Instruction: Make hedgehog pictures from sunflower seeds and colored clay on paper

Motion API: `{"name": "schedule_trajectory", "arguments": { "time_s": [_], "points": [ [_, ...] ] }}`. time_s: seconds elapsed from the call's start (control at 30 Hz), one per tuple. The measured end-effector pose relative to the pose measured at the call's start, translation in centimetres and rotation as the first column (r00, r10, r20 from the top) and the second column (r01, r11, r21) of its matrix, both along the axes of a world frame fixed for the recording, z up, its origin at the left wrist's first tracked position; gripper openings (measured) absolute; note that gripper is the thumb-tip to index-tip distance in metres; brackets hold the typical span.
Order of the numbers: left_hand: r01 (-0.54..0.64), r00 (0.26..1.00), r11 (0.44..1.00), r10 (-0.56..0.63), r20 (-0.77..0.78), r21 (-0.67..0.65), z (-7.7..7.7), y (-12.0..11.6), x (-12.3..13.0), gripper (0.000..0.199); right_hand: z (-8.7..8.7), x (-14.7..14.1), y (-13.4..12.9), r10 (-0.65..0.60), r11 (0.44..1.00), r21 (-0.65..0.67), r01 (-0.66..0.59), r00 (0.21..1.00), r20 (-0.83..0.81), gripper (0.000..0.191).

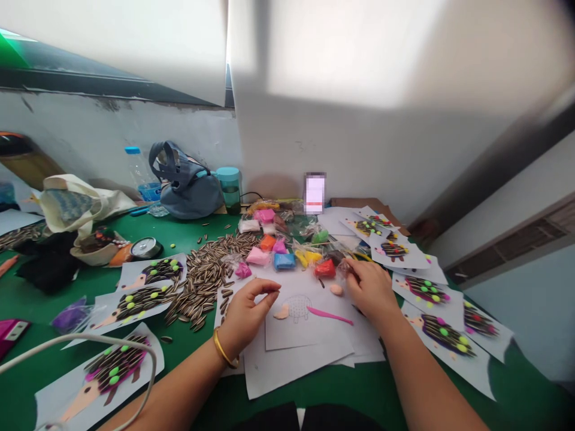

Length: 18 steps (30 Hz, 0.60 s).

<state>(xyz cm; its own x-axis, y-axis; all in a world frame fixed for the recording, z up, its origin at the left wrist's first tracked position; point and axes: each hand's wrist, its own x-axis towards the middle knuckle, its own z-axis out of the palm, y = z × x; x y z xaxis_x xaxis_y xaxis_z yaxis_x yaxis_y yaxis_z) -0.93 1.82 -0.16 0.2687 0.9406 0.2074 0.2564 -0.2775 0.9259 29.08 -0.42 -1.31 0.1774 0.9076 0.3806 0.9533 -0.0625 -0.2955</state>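
A white sheet (pixel 287 335) with a printed hedgehog outline lies in front of me, its snout covered with peach clay (pixel 281 312). Across the outline's right side rests a pink plastic tool (pixel 331 315). My left hand (pixel 248 311), with a gold bangle at the wrist, hovers at the sheet's upper left, thumb and forefinger pressed together; whatever may be between them is too small to see. Beside a lump of peach clay (pixel 336 290), my right hand (pixel 369 290) has its fingertips on a clear plastic wrapper (pixel 344 269) near the red clay packet (pixel 325 268).
Sunflower seeds (pixel 209 269) are heaped left of the papers. Packets of coloured clay (pixel 284 261) lie behind the sheet. Finished hedgehog pictures (pixel 433 290) line both sides. A phone (pixel 314 193) stands against the wall; a white cable (pixel 150 347) arches over the lower left.
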Motion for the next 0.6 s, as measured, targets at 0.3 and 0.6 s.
{"name": "schedule_trajectory", "arguments": {
  "time_s": [0.3, 0.6],
  "points": [
    [0.078, 0.994, 0.986, -0.067, 0.081, -0.148, 0.4, -0.1, 0.1, 0.021, -1.1, -0.1, 0.1, 0.025, 0.999, -0.029, -0.023, 0.997, 0.069, 0.054],
    [0.130, 0.944, 0.930, -0.009, 0.331, -0.344, 0.5, -0.1, 0.1, 0.036, -0.5, -0.3, -0.1, 0.067, 0.988, 0.143, -0.067, 0.998, 0.003, 0.054]
  ]
}}
